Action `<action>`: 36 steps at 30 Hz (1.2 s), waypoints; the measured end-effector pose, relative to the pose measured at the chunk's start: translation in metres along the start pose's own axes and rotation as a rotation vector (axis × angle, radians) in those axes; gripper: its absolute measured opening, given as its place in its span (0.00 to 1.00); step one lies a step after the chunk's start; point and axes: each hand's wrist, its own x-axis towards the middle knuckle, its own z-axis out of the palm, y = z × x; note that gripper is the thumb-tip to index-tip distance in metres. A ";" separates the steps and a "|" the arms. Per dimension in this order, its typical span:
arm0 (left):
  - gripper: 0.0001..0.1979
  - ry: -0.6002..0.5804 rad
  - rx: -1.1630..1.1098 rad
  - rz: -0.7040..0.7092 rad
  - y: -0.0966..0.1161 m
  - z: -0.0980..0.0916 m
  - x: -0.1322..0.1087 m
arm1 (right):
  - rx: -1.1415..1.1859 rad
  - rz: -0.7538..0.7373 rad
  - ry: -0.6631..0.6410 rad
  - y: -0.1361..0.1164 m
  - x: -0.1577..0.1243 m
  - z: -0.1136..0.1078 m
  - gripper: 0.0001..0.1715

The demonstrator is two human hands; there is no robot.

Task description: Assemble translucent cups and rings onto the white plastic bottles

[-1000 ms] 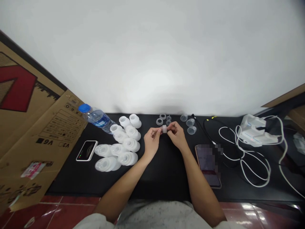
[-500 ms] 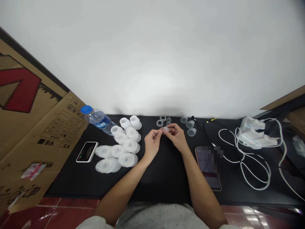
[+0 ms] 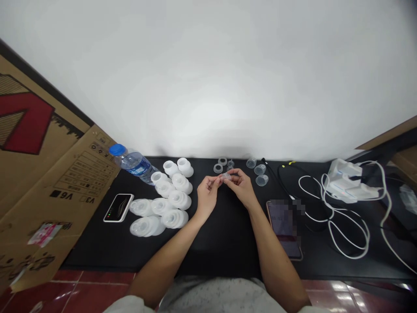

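A small clear plastic bottle part (image 3: 225, 177) is pinched between my two hands above the black table. My left hand (image 3: 207, 191) grips its left side with thumb and fingertips. On the other side, the thumb and fingers of my right hand (image 3: 240, 186) close around it; its exact shape is partly hidden by them. Just beyond my fingers lie translucent rings (image 3: 218, 168) and a clear nipple-like piece (image 3: 230, 164). Several milky white bottles (image 3: 178, 199) stand to the left of my left hand, some topped with clear parts. Clear domed caps (image 3: 261, 180) lie right of my right hand.
A water bottle (image 3: 135, 164) with a blue cap and a white-edged device (image 3: 118, 208) are at the left, beside a large cardboard box (image 3: 74, 182). To the right are a phone (image 3: 284, 230), looped white cable (image 3: 332, 217) and a white charger-like unit (image 3: 342, 182). A white wall rises behind.
Both hands stay almost in place. The clear part between my fingertips has tilted slightly; the other things have not moved.
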 end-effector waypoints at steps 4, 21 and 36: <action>0.17 -0.001 -0.025 -0.001 0.000 0.001 0.000 | 0.003 -0.016 -0.005 -0.002 -0.001 0.001 0.23; 0.14 -0.007 0.045 0.088 0.003 0.001 -0.003 | 0.075 0.010 0.040 -0.002 0.000 0.016 0.37; 0.19 0.072 -0.083 0.037 0.002 0.007 -0.003 | -0.014 -0.066 0.108 -0.001 0.005 0.006 0.25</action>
